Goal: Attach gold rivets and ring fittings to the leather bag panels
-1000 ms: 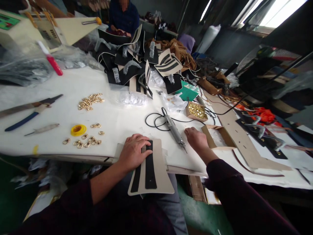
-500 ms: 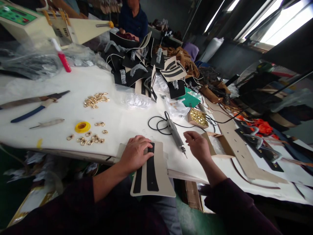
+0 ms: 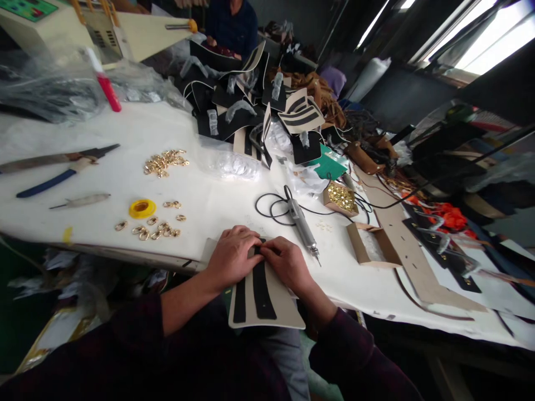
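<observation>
A beige panel (image 3: pixel 288 311) with two black strips (image 3: pixel 264 295) overhangs the front edge of the white table, over my lap. My left hand (image 3: pixel 234 257) rests on its upper part, fingers bent and together, holding it down. At the top of the right-hand strip, my right hand (image 3: pixel 288 263) has thumb and fingertips pinched against it, close by the left thumb. Whatever is between those fingertips is hidden. A grey corded pen-shaped power tool (image 3: pixel 304 229) with a thin bit lies just right of the hands.
Gold clasps (image 3: pixel 165 162) and a yellow ring-shaped roll (image 3: pixel 142 208) lie left, near pliers (image 3: pixel 50 182). Small gold parts fill one box (image 3: pixel 341 214); an open cardboard box (image 3: pixel 354 245) stands beside it. Beyond are piled panels (image 3: pixel 301 118) and a seated person (image 3: pixel 246 28).
My right hand has moved left from beside the cardboard box to the panel's black strip. My left hand stays on the panel. The view has shifted slightly.
</observation>
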